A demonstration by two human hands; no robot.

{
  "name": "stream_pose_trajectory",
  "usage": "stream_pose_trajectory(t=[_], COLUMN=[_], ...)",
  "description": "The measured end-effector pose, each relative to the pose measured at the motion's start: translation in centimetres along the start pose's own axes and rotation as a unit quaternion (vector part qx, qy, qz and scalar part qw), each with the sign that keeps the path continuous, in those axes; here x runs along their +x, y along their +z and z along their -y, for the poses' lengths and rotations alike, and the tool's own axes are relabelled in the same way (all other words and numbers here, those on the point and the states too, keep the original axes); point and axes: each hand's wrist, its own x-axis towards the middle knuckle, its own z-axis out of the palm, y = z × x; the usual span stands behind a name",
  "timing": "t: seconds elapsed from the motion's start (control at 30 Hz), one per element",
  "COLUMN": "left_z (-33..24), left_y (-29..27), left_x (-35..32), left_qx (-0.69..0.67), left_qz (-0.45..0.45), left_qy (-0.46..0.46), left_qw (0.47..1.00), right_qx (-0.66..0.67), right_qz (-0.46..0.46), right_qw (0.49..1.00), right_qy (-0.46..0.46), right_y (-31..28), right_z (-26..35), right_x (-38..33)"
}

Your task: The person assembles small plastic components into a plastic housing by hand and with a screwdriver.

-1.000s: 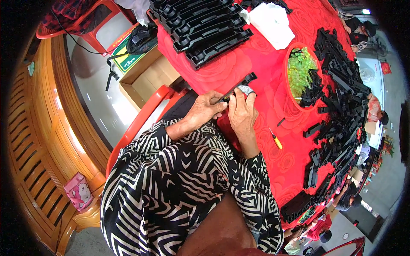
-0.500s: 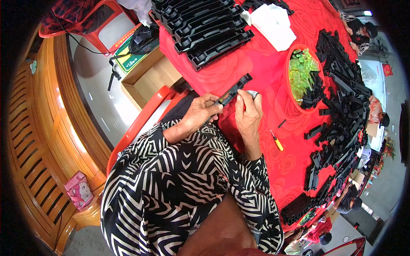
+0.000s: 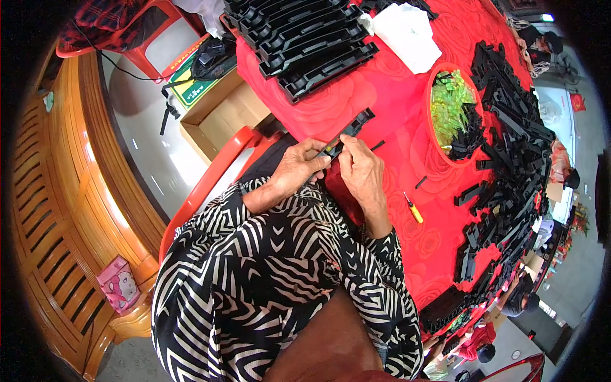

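Note:
My left hand (image 3: 298, 167) grips one end of a long, narrow black plastic part (image 3: 361, 120), which slants up and away to the right over the table's edge. A small yellowish spot shows on the part beside my fingers. Against its near side, my right hand (image 3: 364, 170) has thumb and fingers pinched together; what lies between the fingertips is hidden. A thin black strip (image 3: 378, 145) lies on the red cloth just past my right knuckles. Right of that hand are a short black piece (image 3: 421, 183) and a screwdriver with a yellow handle (image 3: 415, 213).
Stacked black plastic trays (image 3: 324, 67) stand at the far left of the red-covered table (image 3: 394, 105), near a white sheet (image 3: 407, 38). A red basket (image 3: 428, 114) holds yellow-green and black pieces. Black parts (image 3: 509, 184) pile up rightward. An open cardboard box (image 3: 223, 105) sits left.
My right hand has shifted slightly left and nearer along the held part. A thin black strip shows on the cloth beside it, and a greyish shiny thing by its fingers no longer shows.

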Motion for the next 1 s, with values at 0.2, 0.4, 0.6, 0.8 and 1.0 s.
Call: stream_pose_trajectory(t=[0.2, 0.4, 0.6, 0.8, 1.0], left_z=[-0.1, -0.4, -0.5, 0.3, 0.7], left_y=[-0.2, -0.5, -0.4, -0.7, -0.5], left_x=[-0.4, -0.4, -0.4, -0.4, -0.5], left_qx=[0.019, 0.008, -0.01, 0.006, 0.066], left_qz=[0.0, -0.001, 0.0, 0.001, -0.043], left_qy=[0.001, -0.022, 0.003, -0.001, 0.007], left_qw=[1.0, 1.0, 1.0, 1.0, 0.997], right_qx=[0.02, 0.168, 0.16, 0.088, 0.012], right_qz=[0.025, 0.04, -0.045, 0.008, 0.055], right_qw=[0.999, 0.973, 0.984, 0.996, 0.998], right_qy=[0.035, 0.151, 0.067, 0.021, -0.005], right_y=[0.4, 0.7, 1.4, 1.0, 0.6], right_z=[-0.1, -0.2, -0.6, -0.5, 0.1], right_x=[-0.2, 0.1, -0.1, -0.2, -0.1])
